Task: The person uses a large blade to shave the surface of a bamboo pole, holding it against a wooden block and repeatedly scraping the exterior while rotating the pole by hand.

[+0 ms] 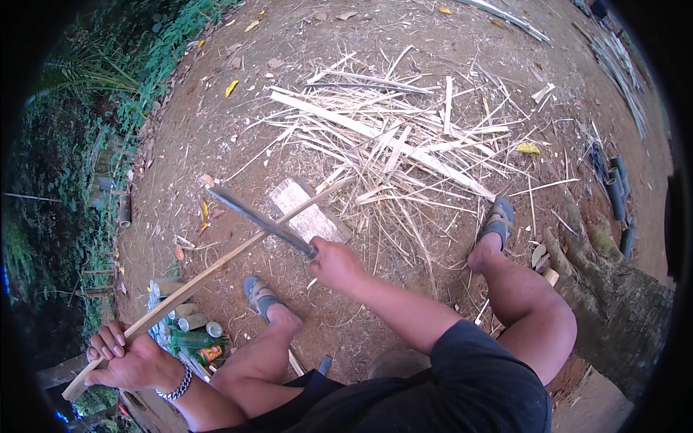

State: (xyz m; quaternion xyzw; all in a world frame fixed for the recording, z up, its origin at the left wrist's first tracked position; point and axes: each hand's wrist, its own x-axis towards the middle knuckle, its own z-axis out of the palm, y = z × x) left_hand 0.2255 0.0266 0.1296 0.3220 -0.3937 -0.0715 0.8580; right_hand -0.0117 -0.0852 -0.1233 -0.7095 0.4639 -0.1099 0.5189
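My left hand [133,364], with a chain bracelet at the wrist, grips a long split bamboo strip [193,286] near its lower end. The strip slants up and away to the right, its far part over a pale wooden block [292,196] on the ground. In my right hand [337,265] is the handle of a machete [253,215]. Its dark blade points to the far left and crosses the strip beside the block; whether it cuts into the strip I cannot tell. My right fingers wrap the handle and hide most of it.
A heap of pale bamboo slivers [390,137] spreads beyond the block. Bottles [191,339] lie beside my left leg, and a thick tree root [613,310] is at the right. My sandalled feet stand apart on the dirt. Dark tube pieces [616,195] lie far right.
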